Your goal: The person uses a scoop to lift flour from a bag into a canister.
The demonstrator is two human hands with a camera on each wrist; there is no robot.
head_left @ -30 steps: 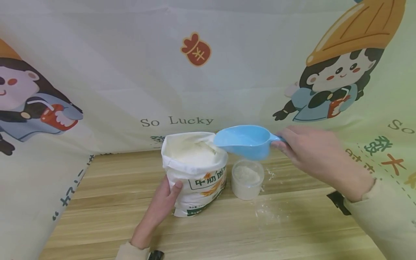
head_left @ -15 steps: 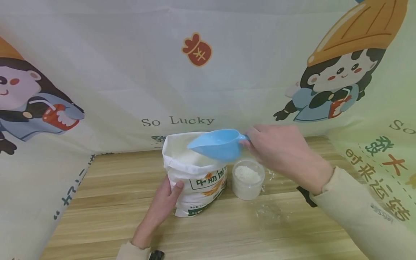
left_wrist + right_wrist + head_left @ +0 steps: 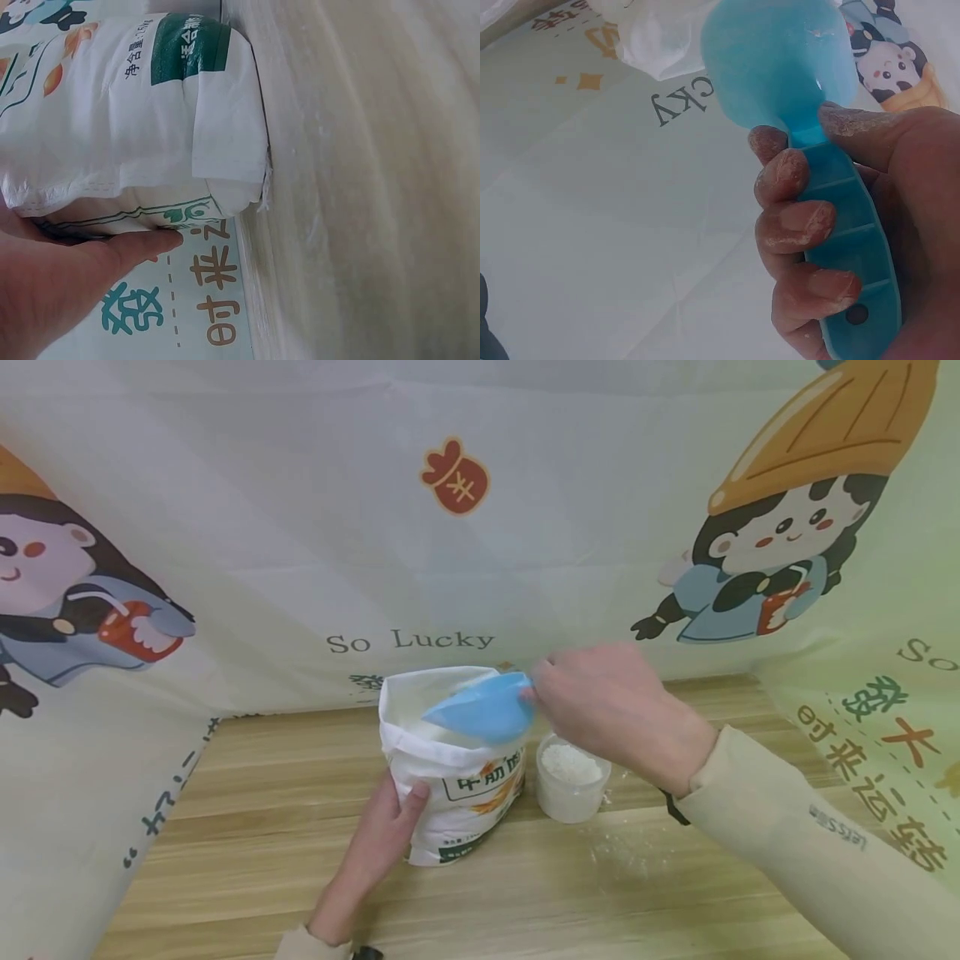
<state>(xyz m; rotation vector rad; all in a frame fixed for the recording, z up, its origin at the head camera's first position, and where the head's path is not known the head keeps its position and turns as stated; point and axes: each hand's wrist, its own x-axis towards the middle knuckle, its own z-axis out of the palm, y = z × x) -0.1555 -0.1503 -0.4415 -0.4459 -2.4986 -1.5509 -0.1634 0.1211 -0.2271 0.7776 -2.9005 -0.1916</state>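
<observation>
An opened white bag of flour (image 3: pixel 450 793) with green and orange print stands on the table. My left hand (image 3: pixel 392 814) holds its left side, thumb on the front and the other fingers hidden behind; the left wrist view shows the hand (image 3: pixel 67 277) against the bag's lower side. With fingers curled round the handle, my right hand (image 3: pixel 615 706) grips a light blue scoop (image 3: pixel 483 710). The scoop tilts tip-down into the bag's mouth. In the right wrist view, white powder coats the fingertips (image 3: pixel 787 171) on the scoop's ridged handle (image 3: pixel 847 232).
Just right of the bag stands a clear round tub (image 3: pixel 572 802) holding white flour, under my right hand. Spilled flour (image 3: pixel 626 852) dusts the wooden table (image 3: pixel 247 827). A printed cloth (image 3: pixel 300 527) hangs behind and along both sides.
My right hand has moved left with the scoop, from over the tub and the bag's right rim down into the bag's mouth. My left hand stays on the bag, which has shifted slightly.
</observation>
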